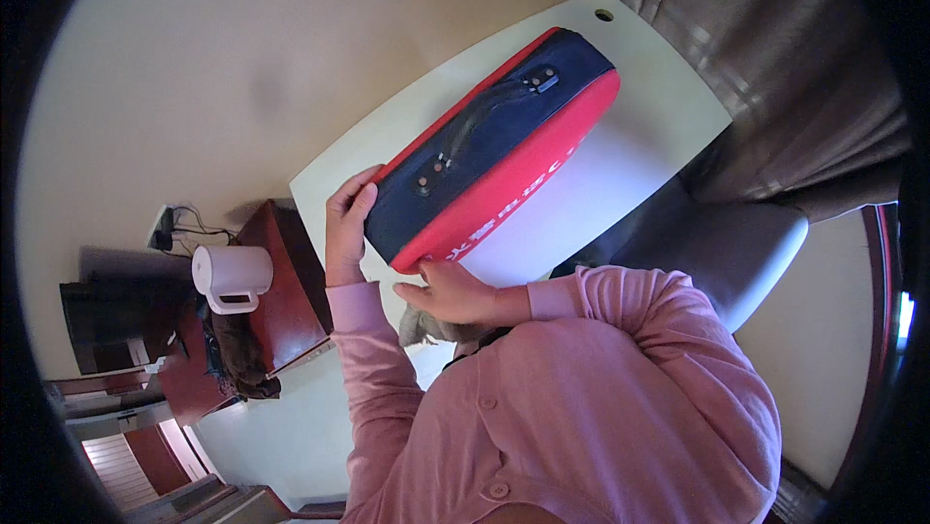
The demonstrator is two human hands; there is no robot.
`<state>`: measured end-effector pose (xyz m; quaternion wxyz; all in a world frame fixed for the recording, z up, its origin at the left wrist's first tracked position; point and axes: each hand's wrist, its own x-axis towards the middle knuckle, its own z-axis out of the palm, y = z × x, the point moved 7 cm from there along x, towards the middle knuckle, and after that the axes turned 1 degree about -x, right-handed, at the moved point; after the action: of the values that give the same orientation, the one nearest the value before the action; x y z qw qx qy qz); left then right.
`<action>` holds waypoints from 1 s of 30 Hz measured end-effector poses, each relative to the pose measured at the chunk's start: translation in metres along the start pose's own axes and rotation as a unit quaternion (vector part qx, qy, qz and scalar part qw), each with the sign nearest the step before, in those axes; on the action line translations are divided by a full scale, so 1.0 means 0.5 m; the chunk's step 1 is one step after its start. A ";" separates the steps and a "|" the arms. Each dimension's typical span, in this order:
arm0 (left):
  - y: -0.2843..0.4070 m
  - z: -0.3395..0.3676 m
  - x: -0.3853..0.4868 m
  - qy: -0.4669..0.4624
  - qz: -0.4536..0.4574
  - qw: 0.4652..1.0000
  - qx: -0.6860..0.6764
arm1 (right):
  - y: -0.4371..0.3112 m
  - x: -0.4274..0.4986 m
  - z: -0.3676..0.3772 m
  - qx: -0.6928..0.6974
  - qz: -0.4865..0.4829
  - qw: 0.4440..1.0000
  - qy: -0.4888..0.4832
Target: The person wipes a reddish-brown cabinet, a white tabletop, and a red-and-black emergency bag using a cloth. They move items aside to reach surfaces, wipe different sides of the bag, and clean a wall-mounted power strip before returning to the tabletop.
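Note:
A red and navy zip case [494, 139] with a black carrying handle [472, 117] stands on its long edge on a white table [654, 110], handle side up. White writing runs along its red front panel. My left hand [350, 222] grips the near left end, thumb on the navy side and fingers over the red back edge. At the lower front corner, my right hand [461, 293] touches the red panel; one finger points left, apart from the case, and other fingertips are partly hidden.
A dark chair [726, 248] stands right of the table, beside a brown curtain [785, 73]. To the left, a white mug [232, 270] sits on a reddish-brown cabinet [290, 299], near dark cloth [243, 357] and a power strip [163, 226] with cables. A wall [290, 73] rises behind.

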<state>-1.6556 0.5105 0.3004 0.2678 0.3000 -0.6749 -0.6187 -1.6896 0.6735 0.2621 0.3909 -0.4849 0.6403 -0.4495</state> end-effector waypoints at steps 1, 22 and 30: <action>0.002 -0.007 0.001 -0.009 0.023 1.000 -0.007 | -0.009 0.009 0.007 0.029 -0.028 0.999 0.011; 0.155 0.278 -0.172 -0.027 0.174 0.964 0.202 | -0.040 -0.113 -0.314 0.393 0.020 0.917 -0.066; 0.127 0.280 -0.143 0.054 0.066 0.988 0.128 | 0.008 -0.119 -0.368 0.249 0.015 0.968 -0.015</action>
<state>-1.7146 0.6613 0.3514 0.3036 0.3199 -0.7513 -0.4909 -1.8497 0.7679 0.3155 0.5153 -0.3693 0.5093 -0.5820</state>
